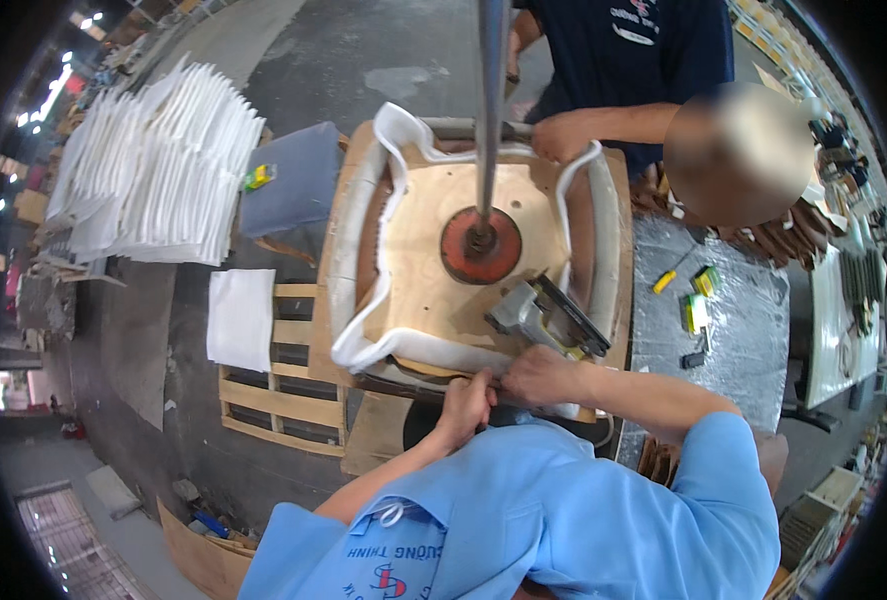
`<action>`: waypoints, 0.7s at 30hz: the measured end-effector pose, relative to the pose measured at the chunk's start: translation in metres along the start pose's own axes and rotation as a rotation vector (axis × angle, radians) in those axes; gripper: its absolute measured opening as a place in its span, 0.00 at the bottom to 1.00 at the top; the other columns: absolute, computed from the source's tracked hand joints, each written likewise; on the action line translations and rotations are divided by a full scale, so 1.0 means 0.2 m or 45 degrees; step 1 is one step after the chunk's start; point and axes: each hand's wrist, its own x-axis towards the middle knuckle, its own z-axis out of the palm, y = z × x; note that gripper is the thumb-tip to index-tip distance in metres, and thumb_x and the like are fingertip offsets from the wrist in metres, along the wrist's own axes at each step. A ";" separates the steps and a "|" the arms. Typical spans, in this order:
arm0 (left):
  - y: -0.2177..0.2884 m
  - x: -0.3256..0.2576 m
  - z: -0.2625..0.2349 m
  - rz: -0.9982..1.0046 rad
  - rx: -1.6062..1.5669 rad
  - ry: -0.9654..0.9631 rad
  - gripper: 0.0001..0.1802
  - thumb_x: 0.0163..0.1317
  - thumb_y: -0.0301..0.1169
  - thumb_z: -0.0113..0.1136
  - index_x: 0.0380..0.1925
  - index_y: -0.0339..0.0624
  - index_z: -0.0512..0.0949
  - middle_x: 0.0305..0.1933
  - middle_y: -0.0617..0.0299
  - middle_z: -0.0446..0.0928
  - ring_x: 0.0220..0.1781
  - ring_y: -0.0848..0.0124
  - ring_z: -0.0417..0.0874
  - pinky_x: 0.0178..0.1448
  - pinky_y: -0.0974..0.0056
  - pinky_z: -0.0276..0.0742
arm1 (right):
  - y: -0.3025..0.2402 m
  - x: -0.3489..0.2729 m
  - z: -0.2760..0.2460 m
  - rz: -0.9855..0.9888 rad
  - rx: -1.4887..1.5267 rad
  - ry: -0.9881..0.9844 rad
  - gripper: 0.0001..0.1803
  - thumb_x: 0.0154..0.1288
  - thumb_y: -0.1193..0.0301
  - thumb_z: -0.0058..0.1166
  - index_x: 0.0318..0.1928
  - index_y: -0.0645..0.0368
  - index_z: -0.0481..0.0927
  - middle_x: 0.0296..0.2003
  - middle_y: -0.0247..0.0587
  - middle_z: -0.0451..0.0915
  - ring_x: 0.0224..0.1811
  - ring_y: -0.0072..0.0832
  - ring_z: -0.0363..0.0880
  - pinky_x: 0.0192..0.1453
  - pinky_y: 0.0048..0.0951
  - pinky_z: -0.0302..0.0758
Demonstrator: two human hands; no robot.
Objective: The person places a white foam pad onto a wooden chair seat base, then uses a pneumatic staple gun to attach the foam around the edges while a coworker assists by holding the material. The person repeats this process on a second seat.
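Working from the left, we note a tall stack of white sheets [153,170], then a blue-grey cushion [288,190] well apart from the work. The padded frame [347,270] lies at the centre, directly before the person, with a pale board [423,220] inside it. We judge the assembly bulky and fairly heavy, best lifted by its rigid underside and not by the soft rim. The white padding [433,347] around the board looks light and springy; we would expect it to squash under a hard pinch and tear if pulled at one point, so a broad hold along the edge suits it. The left hand [468,405] has its fingers gathered at the near edge; we cannot tell what lies between them. A red disc [480,245] on a pole rests on the board and should steady it. The right hand [538,380] is curled beside the left at the same edge, its grip hidden from us. Just beyond it, a staple gun [548,318] lies on the board; we rate it heavy and hard, best taken by the handle. A co-worker's hand [561,136] rests at the far rim.
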 end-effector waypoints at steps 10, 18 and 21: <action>-0.01 -0.01 -0.02 -0.075 0.079 -0.004 0.33 0.78 0.51 0.56 0.20 0.35 0.81 0.12 0.59 0.73 0.13 0.69 0.72 0.21 0.62 0.68 | -0.22 -0.14 -0.11 0.395 0.009 -0.091 0.10 0.65 0.70 0.58 0.32 0.58 0.90 0.35 0.46 0.91 0.40 0.44 0.92 0.43 0.46 0.85; -0.03 0.02 -0.04 -0.038 0.155 -0.064 0.31 0.79 0.49 0.54 0.23 0.34 0.82 0.17 0.57 0.78 0.15 0.68 0.75 0.22 0.61 0.69 | -0.14 -0.10 -0.06 0.321 -0.035 -0.186 0.10 0.66 0.69 0.58 0.37 0.57 0.92 0.35 0.46 0.91 0.43 0.46 0.92 0.44 0.47 0.86; -0.05 0.02 -0.05 -0.027 0.209 -0.047 0.34 0.80 0.51 0.52 0.22 0.33 0.82 0.14 0.58 0.76 0.16 0.68 0.76 0.26 0.60 0.70 | -0.13 -0.14 -0.05 0.422 0.108 -0.141 0.11 0.69 0.67 0.57 0.39 0.59 0.90 0.37 0.47 0.90 0.42 0.47 0.92 0.44 0.48 0.86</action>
